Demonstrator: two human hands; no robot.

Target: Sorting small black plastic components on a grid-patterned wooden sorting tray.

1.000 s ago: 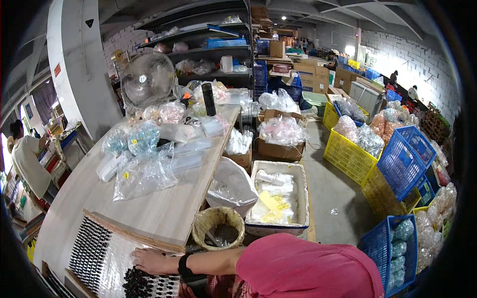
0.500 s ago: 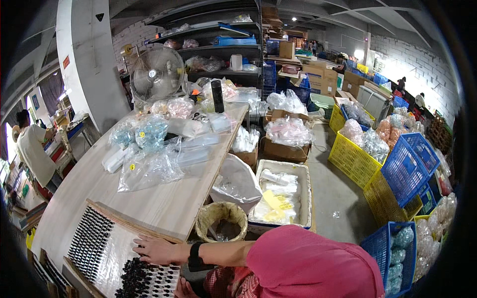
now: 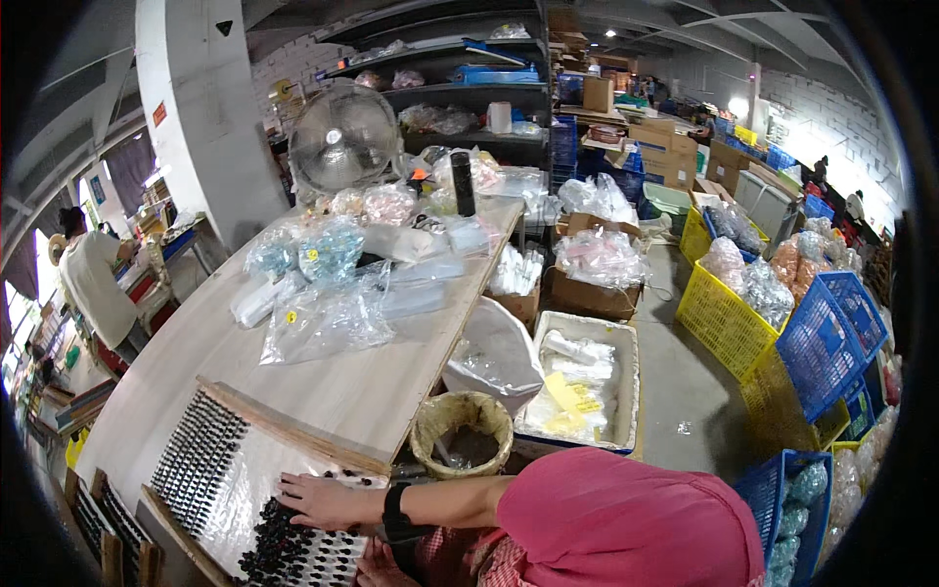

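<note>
My right hand (image 3: 328, 500) is spread flat, palm down, over a heap of small black pieces (image 3: 279, 548) on a wood-framed tray (image 3: 293, 425). A black band circles that wrist, and the arm runs out from a pink sleeve (image 3: 626, 519). My left hand (image 3: 380, 565) rests at the tray's near right side. Only part of it shows, and I cannot make out how its fingers are set. Small black pieces (image 3: 199, 455) stand in neat rows on the tray's left part. More rows of them show to the right of the heap. A few loose ones lie near the far right corner.
Clear bags and bagged goods (image 3: 333, 249) cover the table's far part, near a fan (image 3: 342, 137) and a black cylinder (image 3: 462, 183). Beside the table are a stained bin (image 3: 462, 399) and a white tub (image 3: 634, 391). Blue and yellow crates (image 3: 719, 313) line the right.
The view has shifted, so most of the scene sits further right. My right hand stays over the heap, a little nearer its middle. Some loose black pieces now show beyond that hand.
</note>
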